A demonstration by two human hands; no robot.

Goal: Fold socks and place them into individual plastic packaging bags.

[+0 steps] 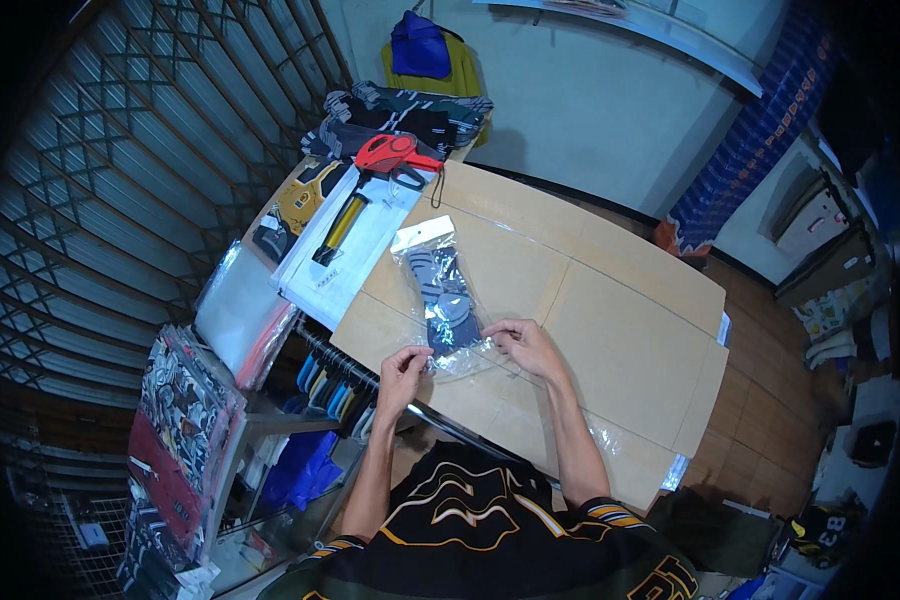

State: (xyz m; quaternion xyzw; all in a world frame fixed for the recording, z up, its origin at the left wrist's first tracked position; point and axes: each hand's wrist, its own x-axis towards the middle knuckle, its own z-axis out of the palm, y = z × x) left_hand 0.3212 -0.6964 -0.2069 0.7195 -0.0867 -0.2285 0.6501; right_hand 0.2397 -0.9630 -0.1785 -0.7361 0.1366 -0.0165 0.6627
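Note:
A clear plastic bag point(474, 361) with a white header strip point(423, 234) lies on a cardboard-covered table point(615, 322). Inside it is a folded dark and grey striped knitted item point(450, 300), possibly socks. My left hand point(403, 381) pinches the bag's near left corner between thumb and fingertips. At the near right side, my right hand point(526, 348) grips the film in the same way. The header points away from me, and the bag's near end is spread between both hands.
A red tag gun-like labeller point(391, 154) and a yellow-black cylindrical tool point(343, 225) lie on white sheets point(322, 281) at the far left. Folded striped garments point(412, 112) are stacked behind. Hangers point(337, 382) hang below the table's left edge, beside stacked plastic sleeves point(244, 322).

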